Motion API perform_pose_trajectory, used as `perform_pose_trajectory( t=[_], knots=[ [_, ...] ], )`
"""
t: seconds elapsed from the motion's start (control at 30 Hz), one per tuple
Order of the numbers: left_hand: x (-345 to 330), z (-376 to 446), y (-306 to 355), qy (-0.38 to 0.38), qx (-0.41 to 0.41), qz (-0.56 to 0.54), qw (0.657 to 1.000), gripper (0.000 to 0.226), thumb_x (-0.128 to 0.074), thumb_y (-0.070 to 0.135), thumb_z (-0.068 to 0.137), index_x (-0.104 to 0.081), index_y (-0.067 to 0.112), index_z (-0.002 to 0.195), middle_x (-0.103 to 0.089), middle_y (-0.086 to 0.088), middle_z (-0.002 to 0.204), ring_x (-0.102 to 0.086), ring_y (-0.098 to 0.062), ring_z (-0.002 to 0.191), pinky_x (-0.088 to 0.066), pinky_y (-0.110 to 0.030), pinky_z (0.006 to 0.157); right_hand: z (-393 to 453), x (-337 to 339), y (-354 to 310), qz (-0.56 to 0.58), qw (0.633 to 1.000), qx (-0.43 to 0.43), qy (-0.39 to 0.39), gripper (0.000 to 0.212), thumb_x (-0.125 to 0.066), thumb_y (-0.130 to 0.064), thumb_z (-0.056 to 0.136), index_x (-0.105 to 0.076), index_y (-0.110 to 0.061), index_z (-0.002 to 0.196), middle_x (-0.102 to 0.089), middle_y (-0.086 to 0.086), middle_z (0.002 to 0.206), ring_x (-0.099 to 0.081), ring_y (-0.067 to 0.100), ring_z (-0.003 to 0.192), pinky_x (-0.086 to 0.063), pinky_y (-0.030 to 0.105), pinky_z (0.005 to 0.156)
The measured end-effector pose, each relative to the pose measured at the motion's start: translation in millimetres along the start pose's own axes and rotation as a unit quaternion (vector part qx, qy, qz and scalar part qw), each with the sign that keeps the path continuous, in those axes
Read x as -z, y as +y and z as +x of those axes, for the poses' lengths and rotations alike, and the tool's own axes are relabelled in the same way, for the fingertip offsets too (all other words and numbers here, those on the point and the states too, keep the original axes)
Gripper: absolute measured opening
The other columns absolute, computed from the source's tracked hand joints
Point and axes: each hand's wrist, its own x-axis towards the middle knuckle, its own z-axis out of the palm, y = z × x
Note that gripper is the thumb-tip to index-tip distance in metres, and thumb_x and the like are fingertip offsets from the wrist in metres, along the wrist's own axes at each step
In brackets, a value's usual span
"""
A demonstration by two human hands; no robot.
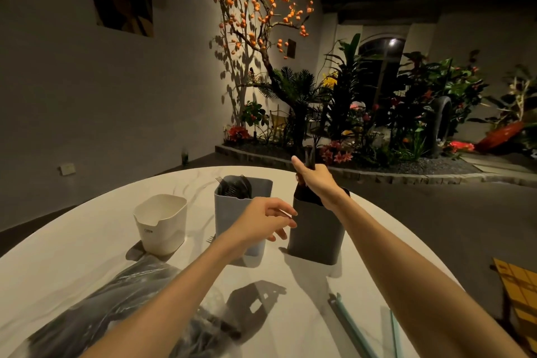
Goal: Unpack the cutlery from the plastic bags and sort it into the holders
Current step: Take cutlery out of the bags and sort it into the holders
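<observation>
Three holders stand in a row on the white table [290, 314]: a white holder [162, 227] at the left that looks empty, a grey-blue holder [229, 209] in the middle with black forks in it, and a dark grey holder [316, 235] at the right. My right hand [315, 179] grips a bundle of black cutlery [309, 157] over the dark holder's mouth, ends pointing up. My left hand [261, 222] hovers with loosely spread fingers in front of the grey-blue holder, beside the dark one, holding nothing. Clear plastic bags [96, 308] with black cutlery lie at the near left.
A second crumpled bag with dark cutlery [212, 325] lies near my left forearm. Thin teal strips [354, 328] lie at the near right of the table. A yellow patterned chair or cloth [520, 288] sits off the right edge. Plants line the far floor.
</observation>
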Motion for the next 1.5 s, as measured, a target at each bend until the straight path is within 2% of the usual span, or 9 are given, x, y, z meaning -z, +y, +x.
perform_pose_trajectory(
  t=[0.3, 0.47, 0.67, 1.0, 1.1, 1.17, 1.27, 1.4, 1.5],
  knots=[
    [1.4, 1.3, -6.8, 0.004, 0.012, -0.002, 1.0, 0.012, -0.062, 0.014, 0.099, -0.071, 0.021, 0.103, -0.076, 0.005, 0.093, -0.072, -0.01, 0.069, -0.053, -0.016, 0.059, 3.9, 20.4, 4.7, -0.176, 0.984, 0.006, -0.005, 0.041, -0.085, -0.039, 0.078, -0.061, -0.011, 0.095, -0.063, 0.002, 0.087, -0.065, 0.016, 0.081, -0.057, 0.029, 0.072],
    [3.6, -0.8, -3.3, 0.01, 0.013, 0.0, 1.0, 0.013, -0.063, 0.013, 0.098, -0.072, 0.02, 0.103, -0.076, 0.002, 0.096, -0.073, -0.013, 0.071, -0.053, -0.017, 0.06, 4.4, 31.3, 10.2, -0.15, 0.988, 0.016, 0.035, 0.042, -0.083, -0.032, 0.083, -0.06, -0.01, 0.111, -0.063, 0.004, 0.1, -0.066, 0.015, 0.083, -0.058, 0.024, 0.066],
    [22.4, -14.2, 7.3, 0.026, 0.003, 0.009, 1.0, 0.015, -0.061, 0.011, 0.099, -0.072, 0.023, 0.099, -0.077, 0.003, 0.094, -0.073, -0.015, 0.073, -0.056, -0.019, 0.063, -25.4, 44.5, -6.5, -0.107, 0.988, 0.104, 0.034, 0.011, -0.072, -0.026, 0.092, -0.073, -0.017, 0.098, -0.072, 0.003, 0.099, -0.068, 0.014, 0.089, -0.062, 0.033, 0.079],
    [55.1, -104.5, 8.6, -0.002, 0.0, 0.123, 0.992, 0.018, -0.072, 0.02, 0.091, -0.071, 0.033, 0.102, -0.072, 0.008, 0.105, -0.068, -0.011, 0.096, -0.058, -0.025, 0.08, -157.0, 10.1, -23.7, -0.088, 0.967, 0.151, -0.184, 0.016, -0.071, -0.03, 0.094, -0.073, -0.017, 0.102, -0.073, -0.005, 0.093, -0.071, 0.007, 0.081, -0.06, 0.022, 0.07],
    [66.9, -152.3, 0.2, -0.082, 0.014, 0.277, 0.957, 0.052, -0.079, 0.047, 0.079, -0.055, 0.046, 0.126, -0.055, 0.016, 0.132, -0.05, -0.003, 0.122, -0.046, -0.037, 0.108, -205.3, -9.5, -20.2, -0.087, 0.948, 0.154, -0.266, 0.018, -0.07, -0.03, 0.094, -0.073, -0.017, 0.105, -0.075, -0.002, 0.094, -0.072, 0.009, 0.084, -0.059, 0.021, 0.073],
    [73.0, -181.1, -7.5, -0.113, 0.028, 0.435, 0.893, 0.083, -0.078, 0.059, 0.072, -0.038, 0.049, 0.144, -0.037, 0.014, 0.148, -0.035, -0.01, 0.136, -0.037, -0.041, 0.115, -234.4, -24.6, -19.2, -0.096, 0.932, 0.162, -0.308, 0.021, -0.068, -0.03, 0.096, -0.073, -0.016, 0.111, -0.076, 0.0, 0.101, -0.072, 0.012, 0.089, -0.06, 0.023, 0.08],
    [76.1, -205.0, -24.2, -0.042, 0.041, 0.525, 0.849, 0.08, -0.08, 0.042, 0.077, -0.04, 0.041, 0.147, -0.038, 0.01, 0.149, -0.04, -0.016, 0.135, -0.044, -0.036, 0.108, -261.1, -47.2, -12.0, -0.143, 0.908, 0.178, -0.353, 0.023, -0.065, -0.03, 0.097, -0.073, -0.017, 0.116, -0.074, -0.001, 0.112, -0.069, 0.013, 0.097, -0.058, 0.027, 0.092],
    [86.1, -222.0, -37.2, 0.096, 0.026, 0.461, 0.882, 0.028, -0.071, 0.031, 0.089, -0.07, 0.032, 0.116, -0.07, 0.002, 0.123, -0.065, -0.019, 0.108, -0.053, -0.032, 0.088, -285.0, -73.0, -0.7, -0.16, 0.889, 0.178, -0.391, 0.024, -0.062, -0.022, 0.097, -0.074, -0.019, 0.117, -0.073, -0.001, 0.117, -0.068, 0.014, 0.102, -0.056, 0.027, 0.095],
    [92.7, -225.3, -34.8, 0.178, 0.016, 0.378, 0.908, 0.018, -0.065, 0.036, 0.095, -0.077, 0.025, 0.103, -0.076, -0.001, 0.107, -0.068, -0.021, 0.094, -0.055, -0.036, 0.082, -289.7, -82.7, 0.1, -0.186, 0.887, 0.186, -0.379, 0.023, -0.063, -0.023, 0.096, -0.073, -0.019, 0.115, -0.071, 0.0, 0.117, -0.066, 0.017, 0.103, -0.055, 0.028, 0.094]
  ],
)
